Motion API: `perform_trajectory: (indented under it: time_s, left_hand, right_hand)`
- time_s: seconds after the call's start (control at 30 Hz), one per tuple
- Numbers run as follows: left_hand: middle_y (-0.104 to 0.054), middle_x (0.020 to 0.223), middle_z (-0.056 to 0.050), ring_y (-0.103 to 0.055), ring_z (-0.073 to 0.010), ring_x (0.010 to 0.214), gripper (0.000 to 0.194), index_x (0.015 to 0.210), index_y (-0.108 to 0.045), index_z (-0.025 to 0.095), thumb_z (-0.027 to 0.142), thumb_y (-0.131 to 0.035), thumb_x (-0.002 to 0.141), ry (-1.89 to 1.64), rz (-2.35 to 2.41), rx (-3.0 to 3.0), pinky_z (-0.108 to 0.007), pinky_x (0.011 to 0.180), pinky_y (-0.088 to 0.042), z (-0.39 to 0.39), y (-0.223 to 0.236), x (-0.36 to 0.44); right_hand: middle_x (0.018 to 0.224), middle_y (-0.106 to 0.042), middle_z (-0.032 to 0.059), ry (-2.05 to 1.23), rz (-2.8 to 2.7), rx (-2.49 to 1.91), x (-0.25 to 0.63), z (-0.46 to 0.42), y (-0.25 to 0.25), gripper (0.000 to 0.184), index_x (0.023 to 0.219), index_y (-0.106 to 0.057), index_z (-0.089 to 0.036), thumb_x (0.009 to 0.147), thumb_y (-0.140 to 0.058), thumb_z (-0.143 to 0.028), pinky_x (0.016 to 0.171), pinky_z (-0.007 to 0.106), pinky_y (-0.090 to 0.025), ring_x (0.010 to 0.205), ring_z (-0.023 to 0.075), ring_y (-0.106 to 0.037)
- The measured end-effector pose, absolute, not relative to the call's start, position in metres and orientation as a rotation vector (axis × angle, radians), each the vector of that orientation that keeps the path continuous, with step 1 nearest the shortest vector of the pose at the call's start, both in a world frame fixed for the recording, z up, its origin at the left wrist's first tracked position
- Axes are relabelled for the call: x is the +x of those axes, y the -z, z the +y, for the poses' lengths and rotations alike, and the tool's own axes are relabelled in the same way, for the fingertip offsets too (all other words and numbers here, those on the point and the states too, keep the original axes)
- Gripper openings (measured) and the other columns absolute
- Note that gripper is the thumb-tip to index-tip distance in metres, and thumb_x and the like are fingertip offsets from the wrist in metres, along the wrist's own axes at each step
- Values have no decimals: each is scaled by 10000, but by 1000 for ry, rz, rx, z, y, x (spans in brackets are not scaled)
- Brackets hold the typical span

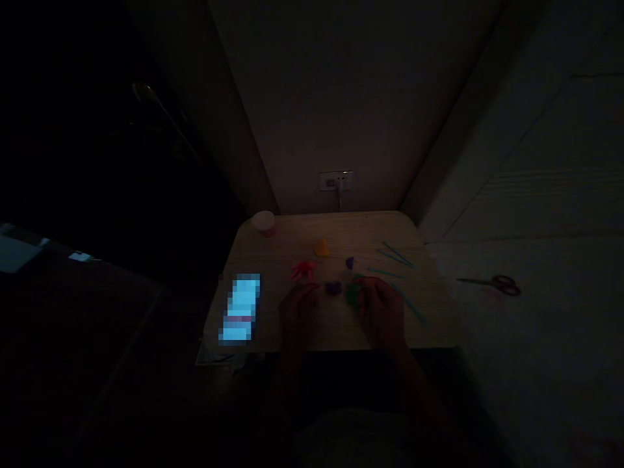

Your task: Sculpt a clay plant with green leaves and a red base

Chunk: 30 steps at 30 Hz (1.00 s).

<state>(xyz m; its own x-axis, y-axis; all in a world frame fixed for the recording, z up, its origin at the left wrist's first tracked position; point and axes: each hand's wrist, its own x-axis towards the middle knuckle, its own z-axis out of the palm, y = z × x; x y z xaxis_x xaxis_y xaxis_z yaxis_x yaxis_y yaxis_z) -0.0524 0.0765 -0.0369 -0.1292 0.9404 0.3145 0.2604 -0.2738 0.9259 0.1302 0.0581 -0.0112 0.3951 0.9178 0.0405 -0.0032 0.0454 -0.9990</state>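
The scene is very dark, so fine detail is lost. My right hand (385, 309) has its fingers closed on a small green piece (353, 294) low over the table; the fingers hide part of it. To its left, my left hand (297, 309) is loosely curved with fingers apart, and nothing shows in it. Between the hands lies a small dark purple piece (333, 288), with another purple piece (350, 262) farther back. A red piece with several prongs (303, 269) lies just beyond my left fingertips. Behind it stands a yellow cone-shaped piece (322, 247).
Several thin blue-green sticks (396, 255) lie on the right of the wooden table (287, 224). A pale cup (264, 223) stands at the back left corner, and a bright, blurred-out phone-shaped screen (241, 305) lies front left. Scissors (504, 285) rest on a pale surface at right.
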Motion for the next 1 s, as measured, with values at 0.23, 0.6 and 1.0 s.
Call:
perform_trajectory:
  time_s: [0.23, 0.6, 1.0]
  left_hand:
    - [-840, 954, -67, -792, -224, 906, 141, 933, -835, 206, 264, -728, 862, -1409, 1335, 1381, -318, 854, -625, 74, 39, -47]
    - [-756, 667, -16, -711, -169, 633, 172, 716, -765, 185, 322, -757, 820, -1410, 1387, 1416, -251, 631, -570, 74, 35, -49]
    - [-840, 912, -50, -787, -211, 856, 132, 899, -838, 218, 286, -737, 848, -1403, 1349, 1448, -316, 838, -625, 76, 38, -51]
  right_hand:
    - [789, -742, 22, -910, -995, -1261, 130, 62, 22, 207, 983, -755, -212, 923, -637, -372, 634, 306, -539, 624, 171, -664]
    - [999, -698, 105, -529, -1498, -1465, 133, 64, 24, 211, 1054, -752, -205, 960, -662, -370, 841, 403, -542, 930, 271, -670]
    - [1109, -716, 159, -383, -1833, -1848, 118, 70, 18, 233, 1135, -795, -193, 907, -801, -241, 899, 460, -509, 1031, 348, -692]
